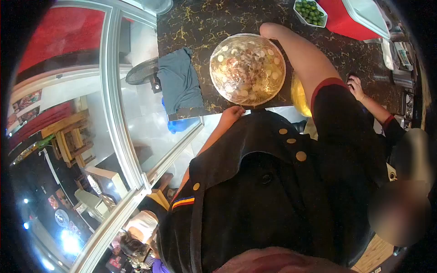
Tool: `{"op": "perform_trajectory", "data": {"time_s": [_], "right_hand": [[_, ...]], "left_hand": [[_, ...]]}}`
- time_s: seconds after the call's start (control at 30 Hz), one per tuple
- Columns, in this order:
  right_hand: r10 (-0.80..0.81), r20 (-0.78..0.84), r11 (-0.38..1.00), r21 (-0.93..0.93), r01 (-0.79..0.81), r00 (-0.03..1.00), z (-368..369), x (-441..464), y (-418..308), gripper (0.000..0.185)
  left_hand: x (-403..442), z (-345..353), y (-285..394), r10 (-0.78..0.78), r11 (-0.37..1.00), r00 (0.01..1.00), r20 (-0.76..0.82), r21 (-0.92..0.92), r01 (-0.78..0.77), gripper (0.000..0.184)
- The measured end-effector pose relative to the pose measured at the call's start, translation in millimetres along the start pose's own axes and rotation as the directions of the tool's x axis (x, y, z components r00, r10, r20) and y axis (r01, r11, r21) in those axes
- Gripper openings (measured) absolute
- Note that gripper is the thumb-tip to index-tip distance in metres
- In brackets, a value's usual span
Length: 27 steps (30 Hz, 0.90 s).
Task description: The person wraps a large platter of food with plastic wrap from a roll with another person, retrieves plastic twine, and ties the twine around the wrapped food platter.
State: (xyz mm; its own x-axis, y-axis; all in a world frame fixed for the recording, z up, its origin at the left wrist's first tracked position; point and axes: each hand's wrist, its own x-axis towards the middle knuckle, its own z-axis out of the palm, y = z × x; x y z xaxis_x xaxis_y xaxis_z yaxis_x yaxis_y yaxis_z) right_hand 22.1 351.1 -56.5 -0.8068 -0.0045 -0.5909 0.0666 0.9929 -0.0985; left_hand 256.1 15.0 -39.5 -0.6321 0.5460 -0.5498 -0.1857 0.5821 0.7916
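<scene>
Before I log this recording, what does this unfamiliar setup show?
No machine here: a person works bare-handed, filmed by one camera worn on the head, looking forward and down. On the dark counter sits a round, film-wrapped platter of food. The left hand is by its near edge, the right hand at its far edge; whether either grips it is unclear. Nearby are a grey cloth and green fruits in a white bowl. Another person's hand shows farther right.

The dish (pixel 213 78) lies by the tabletop's (pixel 191 27) near edge, cloth (pixel 180 79) at the near left corner, limes (pixel 310 12) in a bowl (pixel 324 21) behind, rightward.
</scene>
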Motion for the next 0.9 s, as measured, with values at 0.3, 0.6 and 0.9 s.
{"op": "perform_trajectory", "data": {"time_s": [0.3,0.6,0.9], "right_hand": [[0.362,-0.195,0.755,0.635,-0.163,0.912,13,-41,-47,0.014],[0.295,-0.222,-0.070,0.965,0.253,0.929,46,-218,-151,0.019],[0.413,-0.330,0.173,0.943,0.283,0.849,25,-260,-158,0.025]], "left_hand": [[-24,-85,99,0.141,0.924,0.918,0.370,0.283,-0.256,0.020],[45,-142,267,0.108,0.796,0.879,0.465,0.489,-0.357,0.018],[126,-121,283,0.864,0.502,0.436,-0.252,0.510,-0.698,0.018]]}}
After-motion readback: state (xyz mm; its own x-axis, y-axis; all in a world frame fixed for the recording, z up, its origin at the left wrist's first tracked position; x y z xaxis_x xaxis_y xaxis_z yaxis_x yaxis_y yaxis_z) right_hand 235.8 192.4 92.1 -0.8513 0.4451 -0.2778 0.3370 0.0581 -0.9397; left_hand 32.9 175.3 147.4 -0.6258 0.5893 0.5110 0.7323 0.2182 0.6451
